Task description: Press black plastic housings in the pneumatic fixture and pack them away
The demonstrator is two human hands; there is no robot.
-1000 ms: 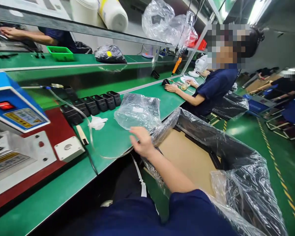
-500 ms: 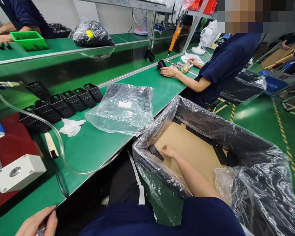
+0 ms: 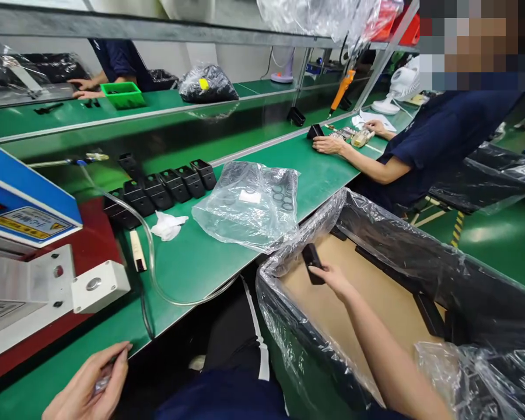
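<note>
My right hand (image 3: 335, 279) reaches into a plastic-lined box (image 3: 284, 309) and grips a black rectangular part (image 3: 311, 256) by its near edge. The part is raised at an angle over the brown cardboard sheet (image 3: 367, 303). More black parts (image 3: 429, 315) lie along the box's far side. At the lower left, my left hand (image 3: 94, 382) is closed by the bench's front edge, thumb and forefinger together. Something small and shiny shows inside its curled fingers, too little to name.
Several black brackets (image 3: 175, 185) stand in a row on the green bench (image 3: 227, 262). Near them are a clear bag of rings (image 3: 254, 204), a white tissue (image 3: 168, 226) and a looping clear hose (image 3: 157, 286). A red-based machine (image 3: 91, 233) sits left; a co-worker (image 3: 420, 151) works at right.
My right hand has taken hold of the black part that lay on the cardboard and tilted it up. My left hand stays closed near the bench edge. The view has shifted left.
</note>
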